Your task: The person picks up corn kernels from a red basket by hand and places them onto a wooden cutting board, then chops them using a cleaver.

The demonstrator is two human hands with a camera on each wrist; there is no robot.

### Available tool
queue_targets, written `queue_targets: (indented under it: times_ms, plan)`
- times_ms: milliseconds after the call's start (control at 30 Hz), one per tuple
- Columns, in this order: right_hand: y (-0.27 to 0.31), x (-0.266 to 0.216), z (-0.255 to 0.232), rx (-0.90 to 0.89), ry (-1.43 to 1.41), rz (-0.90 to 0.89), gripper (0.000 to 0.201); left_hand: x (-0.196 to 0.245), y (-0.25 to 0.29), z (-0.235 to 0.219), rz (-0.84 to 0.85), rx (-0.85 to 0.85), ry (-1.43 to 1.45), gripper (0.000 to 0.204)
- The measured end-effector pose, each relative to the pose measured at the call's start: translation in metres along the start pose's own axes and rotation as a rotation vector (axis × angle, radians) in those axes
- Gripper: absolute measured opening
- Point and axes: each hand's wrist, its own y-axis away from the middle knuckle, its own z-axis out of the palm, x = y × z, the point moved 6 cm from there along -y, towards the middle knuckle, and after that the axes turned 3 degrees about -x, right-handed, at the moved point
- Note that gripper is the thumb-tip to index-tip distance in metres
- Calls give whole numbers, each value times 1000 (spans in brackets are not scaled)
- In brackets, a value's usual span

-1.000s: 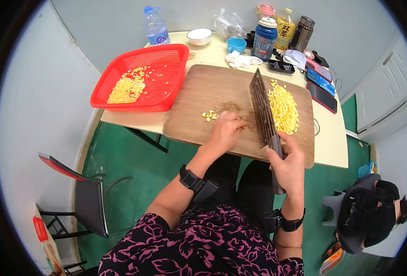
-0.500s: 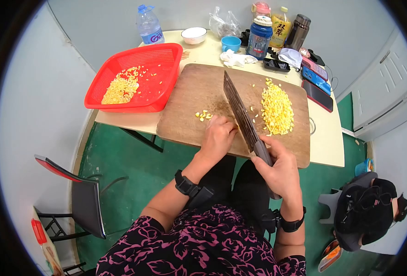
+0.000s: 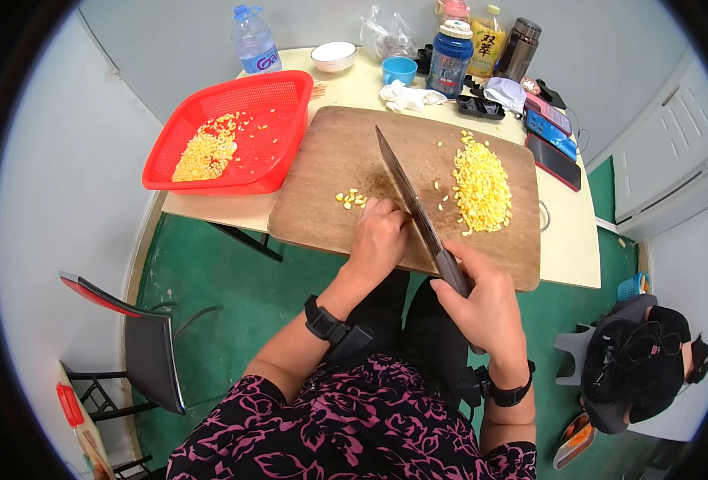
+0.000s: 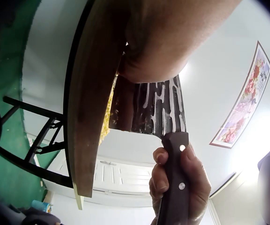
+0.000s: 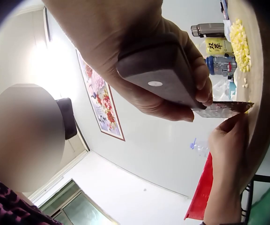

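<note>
My right hand grips the dark handle of a cleaver, whose blade stands edge-down on the wooden cutting board. In the left wrist view, pale streaks mark the broad side of the cleaver. Right beside the blade, my left hand rests on the board with curled fingers, pinching a corn kernel that they mostly hide. A bit of yellow shows there in the right wrist view. Several whole corn kernels lie just beyond the left hand, and a pile of cut corn lies right of the blade.
A red plastic basket with cut corn stands left of the board. Behind are a water bottle, a white bowl, a blue cup, a blue jar and a thermos. Phones lie along the right.
The cleaver has swung left from beside the pile to my left fingertips, its blade turning more edge-down. A few loose pieces now lie between blade and pile. My left hand stays nearly in place.
</note>
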Motion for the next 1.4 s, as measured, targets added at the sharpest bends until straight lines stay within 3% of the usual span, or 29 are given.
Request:
queue_targets:
  times_ms: [67, 667, 967, 1267, 1400]
  plan:
    - [0, 6, 0, -17, -50, 88, 41, 1, 1, 0, -3, 5, 0, 8]
    - [-4, 4, 1, -19, -76, 107, 42, 4, 0, -3, 0, 23, 11, 8]
    - [0, -3, 5, -14, 50, 53, 40, 6, -1, -3, -13, -13, -30, 9]
    - [4, -13, 17, -21, 251, -148, 46, 7, -2, -3, -16, -34, -8, 18]
    - [2, -16, 19, -42, 263, -121, 47, 4, -3, -2, -12, -26, 21, 19]
